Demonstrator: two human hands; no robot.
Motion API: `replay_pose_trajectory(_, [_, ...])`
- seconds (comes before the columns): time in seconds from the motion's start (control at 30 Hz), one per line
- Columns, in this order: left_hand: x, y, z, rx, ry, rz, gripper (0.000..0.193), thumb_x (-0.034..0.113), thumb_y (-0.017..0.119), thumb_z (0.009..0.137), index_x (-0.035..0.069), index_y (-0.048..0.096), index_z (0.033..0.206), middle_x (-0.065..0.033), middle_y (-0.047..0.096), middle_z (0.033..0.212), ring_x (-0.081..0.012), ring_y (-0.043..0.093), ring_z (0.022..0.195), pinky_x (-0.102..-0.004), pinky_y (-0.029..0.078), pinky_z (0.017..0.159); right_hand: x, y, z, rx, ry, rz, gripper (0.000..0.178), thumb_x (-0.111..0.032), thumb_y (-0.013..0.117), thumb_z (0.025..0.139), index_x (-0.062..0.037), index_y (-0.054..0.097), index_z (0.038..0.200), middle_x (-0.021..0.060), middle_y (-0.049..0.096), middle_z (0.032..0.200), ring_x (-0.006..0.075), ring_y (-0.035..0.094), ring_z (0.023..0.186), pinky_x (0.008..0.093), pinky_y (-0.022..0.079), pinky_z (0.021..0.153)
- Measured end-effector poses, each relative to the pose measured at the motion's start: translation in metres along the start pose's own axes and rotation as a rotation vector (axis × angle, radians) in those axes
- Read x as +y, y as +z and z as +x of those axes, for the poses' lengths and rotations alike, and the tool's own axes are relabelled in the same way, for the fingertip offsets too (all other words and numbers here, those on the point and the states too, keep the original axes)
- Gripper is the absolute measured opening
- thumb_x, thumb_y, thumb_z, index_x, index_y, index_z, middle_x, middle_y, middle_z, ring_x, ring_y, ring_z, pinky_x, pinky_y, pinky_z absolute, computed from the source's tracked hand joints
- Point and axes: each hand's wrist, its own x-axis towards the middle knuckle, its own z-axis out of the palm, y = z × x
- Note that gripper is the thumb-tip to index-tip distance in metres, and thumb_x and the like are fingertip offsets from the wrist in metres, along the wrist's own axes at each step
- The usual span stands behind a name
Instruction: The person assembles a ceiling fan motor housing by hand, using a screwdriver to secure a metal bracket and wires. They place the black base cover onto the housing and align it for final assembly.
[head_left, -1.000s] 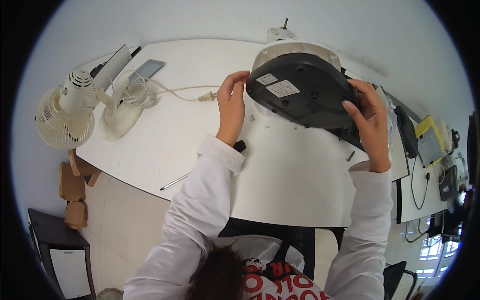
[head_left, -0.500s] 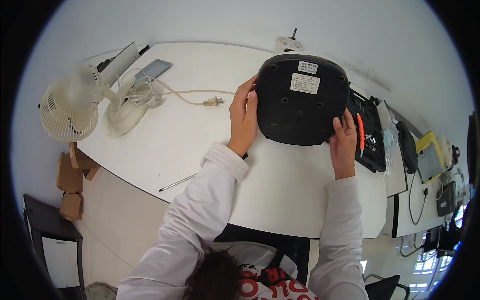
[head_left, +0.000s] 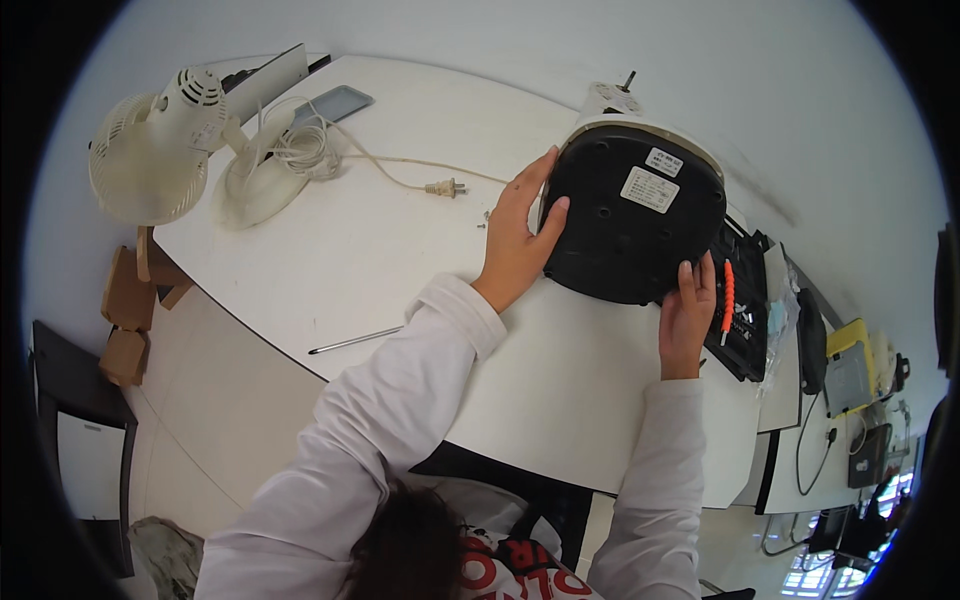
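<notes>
My left hand (head_left: 521,240) grips the left edge of what looks like a desk fan base (head_left: 625,225), its thumb on the black underside. That underside faces me, with two white labels and several screw holes, and a cream shell shows along its far rim. Closed on the near right edge is my right hand (head_left: 687,312), fingers against the black plate. Just beyond the far rim, a white motor housing (head_left: 606,98) with a thin shaft sticks out; where it joins the base is hidden. A cream cord with a plug (head_left: 446,188) lies left of my left hand.
A small white fan (head_left: 150,165) stands at the far left beside a coiled cord and a grey tray (head_left: 335,104). A screwdriver (head_left: 355,340) lies near the front edge. Small screws (head_left: 483,220) lie by my left wrist. At right are a black tool case (head_left: 745,325) and an orange flexible rod (head_left: 728,298).
The base has tipped and turned clockwise in my hands, so its cream shell now shows along the far rim. The whole view has turned too. Both hands keep their hold.
</notes>
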Motion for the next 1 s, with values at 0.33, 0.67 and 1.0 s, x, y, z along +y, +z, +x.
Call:
replay_pose_trajectory(0.33, [-0.002,0.002,-0.002,-0.008,0.034,0.057,0.061,0.011,0.061,0.093,0.011,0.039,0.15,-0.0121,0.05,0.146,-0.0253,0.052,0.128,-0.0373,0.044,0.099,-0.007,0.006,-0.003,0.022,-0.033,-0.093,0.054,-0.008,0.059,0.097,0.0041,0.037,0.145,0.0097,0.055,0.135,0.0131,0.054,0.118,0.0257,0.041,0.102])
replay_pose_trajectory(0.67, [0.0,0.001,-0.004,-0.027,0.113,0.143,0.06,0.007,0.059,0.092,0.012,0.04,0.149,-0.0112,0.047,0.148,-0.0265,0.048,0.131,-0.0382,0.044,0.101,-0.003,-0.001,-0.001,0.034,-0.009,-0.032,0.053,-0.009,0.06,0.097,0.0002,0.039,0.145,0.0064,0.056,0.133,0.0103,0.056,0.114,0.0232,0.044,0.097])
replay_pose_trajectory(1.0, [0.0,0.002,-0.005,-0.023,0.111,0.116,0.062,0.001,0.055,0.09,0.012,0.039,0.149,-0.0104,0.044,0.149,-0.026,0.046,0.131,-0.0367,0.043,0.101,-0.005,0.004,0.001,0.158,-0.007,-0.092,0.049,-0.009,0.065,0.094,-0.0016,0.047,0.14,0.0002,0.058,0.118,0.0054,0.056,0.101,0.0197,0.045,0.086])
